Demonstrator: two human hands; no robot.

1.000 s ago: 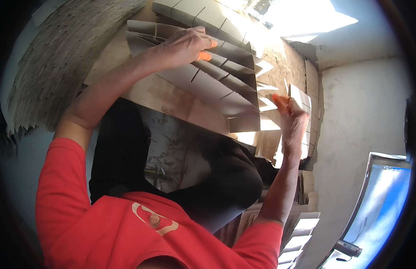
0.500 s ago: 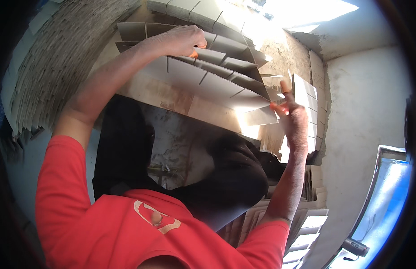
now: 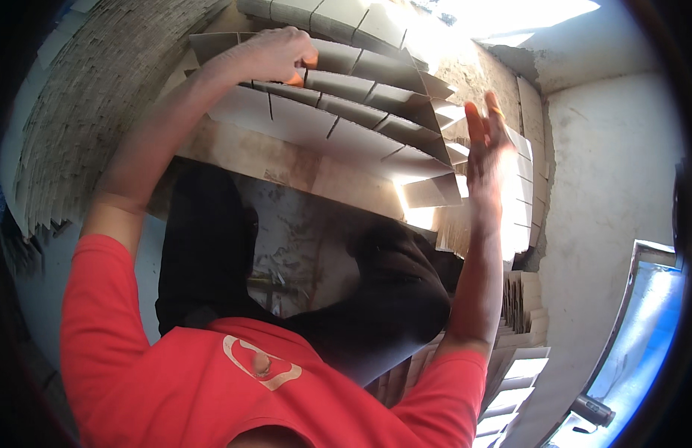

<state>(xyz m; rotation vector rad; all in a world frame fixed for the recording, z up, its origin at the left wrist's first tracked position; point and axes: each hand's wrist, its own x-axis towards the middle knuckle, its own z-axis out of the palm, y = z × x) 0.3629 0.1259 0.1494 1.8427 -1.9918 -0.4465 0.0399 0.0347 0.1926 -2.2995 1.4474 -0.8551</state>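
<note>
Well, from where I stand I can see the worker's left hand (image 3: 275,56) reaching over the far left part of a grid of thin, grey-brown cardboard strips (image 3: 361,145), its fingers curled in among the upper edges and wearing bright orange fingertip coverings (image 3: 294,78); whether they actually pinch a strip I cannot tell. The right hand (image 3: 489,153) is raised just beside the grid's right end, its fingers stretched upward and somewhat spread, grasping nothing that I can make out, though I cannot say whether its edge brushes the cardboard. The grid sits in front of the worker on a flat, pale brown work surface (image 3: 241,151), its long slotted strips standing on edge, roughly side by side and slanting down toward the right, with shorter pieces crossing them and poking out at that end. Behind it lies a neat stack of pale slotted cardboard strips (image 3: 335,19), and past the right hand there is another whitish slotted stack (image 3: 521,190), partly in strong sunlight. Over to the left rises a big, tightly packed mass of grey-brown cardboard pieces (image 3: 100,104). The worker wears a red short-sleeved shirt (image 3: 189,388) and black trousers (image 3: 200,254), knees apart below the near edge of the surface, next to a rough, off-white wall (image 3: 607,164).
</note>
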